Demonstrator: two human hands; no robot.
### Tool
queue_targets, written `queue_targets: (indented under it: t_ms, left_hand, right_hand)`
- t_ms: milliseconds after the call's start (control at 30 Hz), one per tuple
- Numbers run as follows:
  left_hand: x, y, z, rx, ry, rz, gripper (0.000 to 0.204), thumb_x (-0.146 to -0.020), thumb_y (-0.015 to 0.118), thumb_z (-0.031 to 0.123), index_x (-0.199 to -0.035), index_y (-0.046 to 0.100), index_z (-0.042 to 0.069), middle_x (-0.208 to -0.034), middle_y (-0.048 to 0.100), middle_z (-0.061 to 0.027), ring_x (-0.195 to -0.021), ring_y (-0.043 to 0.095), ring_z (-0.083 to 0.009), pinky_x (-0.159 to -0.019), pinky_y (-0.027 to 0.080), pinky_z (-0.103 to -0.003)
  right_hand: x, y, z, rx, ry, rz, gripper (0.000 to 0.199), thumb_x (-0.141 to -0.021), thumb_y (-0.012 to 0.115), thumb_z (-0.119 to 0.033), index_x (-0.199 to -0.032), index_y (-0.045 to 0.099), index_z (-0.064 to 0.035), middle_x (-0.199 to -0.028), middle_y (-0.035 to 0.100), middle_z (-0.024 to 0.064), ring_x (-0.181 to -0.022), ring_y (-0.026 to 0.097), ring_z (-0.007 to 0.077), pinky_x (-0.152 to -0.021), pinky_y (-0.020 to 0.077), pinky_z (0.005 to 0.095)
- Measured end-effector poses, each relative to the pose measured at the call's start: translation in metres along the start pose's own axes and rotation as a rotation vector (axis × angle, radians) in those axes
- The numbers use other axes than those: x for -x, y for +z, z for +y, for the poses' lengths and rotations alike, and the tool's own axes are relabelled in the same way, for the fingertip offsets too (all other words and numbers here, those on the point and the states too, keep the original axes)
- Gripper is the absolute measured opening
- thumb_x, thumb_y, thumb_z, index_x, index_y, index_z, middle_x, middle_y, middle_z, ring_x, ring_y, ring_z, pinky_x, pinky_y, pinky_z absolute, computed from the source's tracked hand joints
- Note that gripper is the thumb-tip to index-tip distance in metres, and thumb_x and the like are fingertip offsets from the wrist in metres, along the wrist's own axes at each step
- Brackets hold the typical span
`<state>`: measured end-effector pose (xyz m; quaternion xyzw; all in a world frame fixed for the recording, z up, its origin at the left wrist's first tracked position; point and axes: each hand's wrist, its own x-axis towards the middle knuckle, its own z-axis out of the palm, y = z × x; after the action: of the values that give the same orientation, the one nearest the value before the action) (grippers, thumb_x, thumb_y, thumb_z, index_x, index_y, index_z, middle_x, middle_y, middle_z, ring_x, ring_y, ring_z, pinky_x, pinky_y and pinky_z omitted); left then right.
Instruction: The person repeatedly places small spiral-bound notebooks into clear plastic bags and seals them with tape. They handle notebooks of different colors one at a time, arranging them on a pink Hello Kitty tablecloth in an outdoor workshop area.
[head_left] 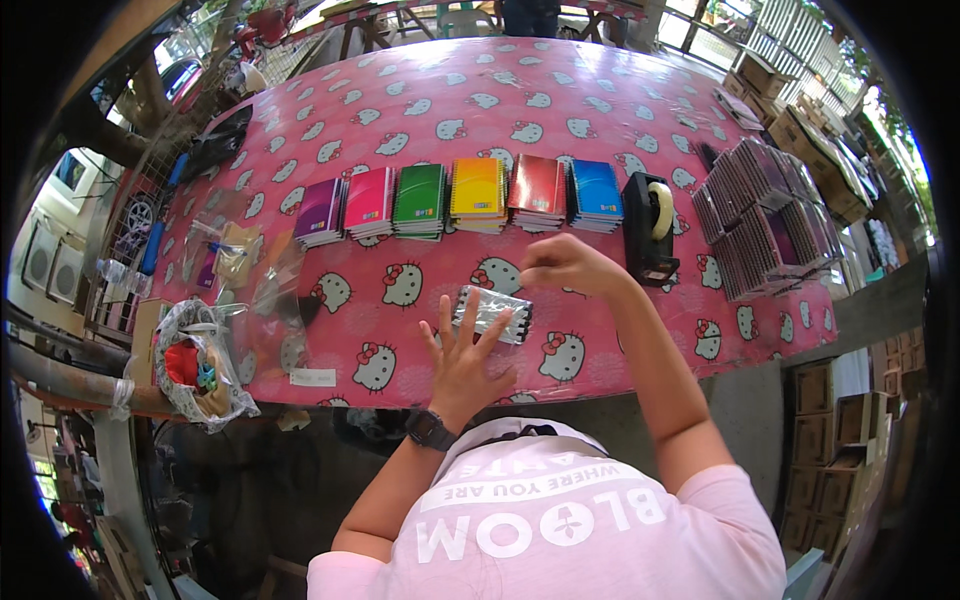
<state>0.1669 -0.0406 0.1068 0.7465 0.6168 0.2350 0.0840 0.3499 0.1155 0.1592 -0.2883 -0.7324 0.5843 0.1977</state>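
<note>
Partly under left hand (466,362), spiral notepad (490,307)

The row of notebooks (478,192) stands like a low wall across the desk (600,85), and its end stack sits just beside the tape dispenser (637,235), leaving hardly a slot there. Behind the row, a broad open stretch runs side to side. Between dispenser and spiral stacks (765,220) lies a narrower lane; nearer the front edge, room widens right of the packet (514,322). The hands (463,352) (572,266) themselves block the middle. Leftward, loose plastic (280,265) and a stuffed bag (190,352) obstruct passage.
</note>
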Motion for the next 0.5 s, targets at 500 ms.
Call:
queue_targets:
  t_ms: [500]
  left_hand:
    - [-0.001, -0.004, 0.003, -0.043, -0.074, 0.04, 0.096, -0.056, 0.078, 0.036, -0.141, 0.036, 0.016, -0.152, 0.014, -0.0122, -0.141, -0.001, -0.0387, -0.104, 0.002, -0.067]
  right_hand:
    - [-0.02, 0.021, 0.115, 0.271, 0.324, 0.109, 0.046, -0.075, 0.072, -0.046, -0.073, 0.058, -0.0022, -0.063, 0.054, 0.0021, -0.059, 0.049, 0.0113, -0.053, 0.0414, 0.0291]
